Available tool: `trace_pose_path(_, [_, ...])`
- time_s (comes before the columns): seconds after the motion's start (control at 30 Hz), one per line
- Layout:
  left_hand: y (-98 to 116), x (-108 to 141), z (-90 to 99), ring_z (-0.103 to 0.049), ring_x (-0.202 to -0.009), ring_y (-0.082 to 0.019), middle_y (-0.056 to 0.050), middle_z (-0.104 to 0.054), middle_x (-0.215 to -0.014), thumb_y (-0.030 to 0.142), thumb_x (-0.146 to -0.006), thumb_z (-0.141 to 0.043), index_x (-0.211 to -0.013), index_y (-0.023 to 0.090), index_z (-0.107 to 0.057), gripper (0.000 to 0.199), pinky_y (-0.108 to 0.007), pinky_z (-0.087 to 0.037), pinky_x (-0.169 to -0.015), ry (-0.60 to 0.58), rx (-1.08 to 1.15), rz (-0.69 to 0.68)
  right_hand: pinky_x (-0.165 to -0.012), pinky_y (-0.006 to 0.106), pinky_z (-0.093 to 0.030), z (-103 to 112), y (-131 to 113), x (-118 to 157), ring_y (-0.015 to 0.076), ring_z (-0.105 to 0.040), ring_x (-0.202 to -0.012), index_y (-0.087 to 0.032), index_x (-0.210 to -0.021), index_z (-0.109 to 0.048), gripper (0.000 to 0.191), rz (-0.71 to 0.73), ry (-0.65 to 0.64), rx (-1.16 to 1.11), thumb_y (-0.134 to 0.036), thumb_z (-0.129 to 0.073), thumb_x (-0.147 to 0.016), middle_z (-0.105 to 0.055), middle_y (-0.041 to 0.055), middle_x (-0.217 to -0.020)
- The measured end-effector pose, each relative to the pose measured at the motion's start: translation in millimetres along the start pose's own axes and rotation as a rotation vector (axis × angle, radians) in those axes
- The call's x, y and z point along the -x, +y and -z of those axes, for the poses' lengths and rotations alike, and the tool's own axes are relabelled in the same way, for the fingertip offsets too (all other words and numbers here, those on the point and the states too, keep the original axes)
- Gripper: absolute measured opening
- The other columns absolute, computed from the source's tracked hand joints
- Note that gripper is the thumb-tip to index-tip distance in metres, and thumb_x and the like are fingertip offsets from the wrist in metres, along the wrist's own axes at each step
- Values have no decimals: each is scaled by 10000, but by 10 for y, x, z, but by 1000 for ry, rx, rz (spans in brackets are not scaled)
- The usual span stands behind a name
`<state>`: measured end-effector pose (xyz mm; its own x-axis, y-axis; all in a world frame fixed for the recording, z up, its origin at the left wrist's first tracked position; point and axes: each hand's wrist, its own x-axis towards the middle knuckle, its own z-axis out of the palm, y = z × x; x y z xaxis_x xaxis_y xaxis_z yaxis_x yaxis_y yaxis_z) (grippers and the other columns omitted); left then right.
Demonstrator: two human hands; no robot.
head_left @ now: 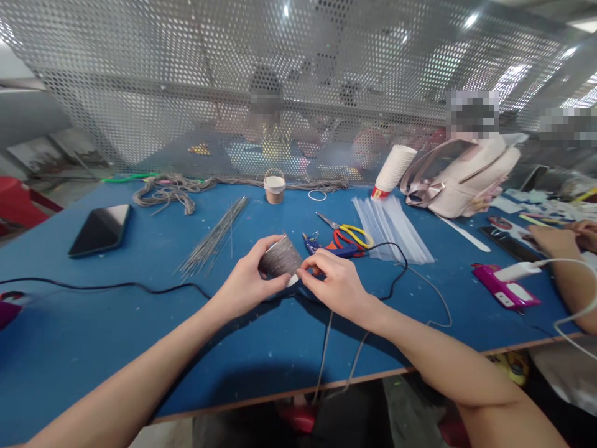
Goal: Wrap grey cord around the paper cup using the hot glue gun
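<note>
My left hand point(254, 277) is wrapped round a cup-shaped piece point(281, 257) covered in grey cord, which is tilted, with a bit of white showing at its lower end. Thumb and fingers of my right hand point(333, 280) pinch at that end, on the grey cord as far as I can see. Loose grey cord point(328, 348) hangs below my right hand and over the table's front edge. Just beyond my right hand lie a blue glue gun point(342, 251) and scissors point(347, 233) with red and yellow handles.
Blue table point(116, 336) holds a phone point(101, 230), thin grey rods point(214, 236), a small bucket point(275, 188), clear strips point(396, 233), stacked paper cups point(394, 168), a backpack point(461, 174) and a purple power strip point(506, 287). Black cable crosses it. Another person's hands are at far right.
</note>
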<state>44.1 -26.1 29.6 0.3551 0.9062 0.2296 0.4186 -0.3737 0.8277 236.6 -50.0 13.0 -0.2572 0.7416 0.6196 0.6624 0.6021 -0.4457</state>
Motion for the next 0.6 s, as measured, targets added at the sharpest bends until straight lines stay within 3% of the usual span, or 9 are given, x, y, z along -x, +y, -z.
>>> trace_pose_path(0.6, [-21,-8,56,-614,-1068,-254,-78,-641,-1221,328,-753,-564,-1236,191,-531,504,-397,-480,-952,-7,31,-27,-570,239,-407,10,34,-26,114,-514,-568,-192,-728,-637,119,-115,-21,-127,-208,-609,-842,-593,-7,-663])
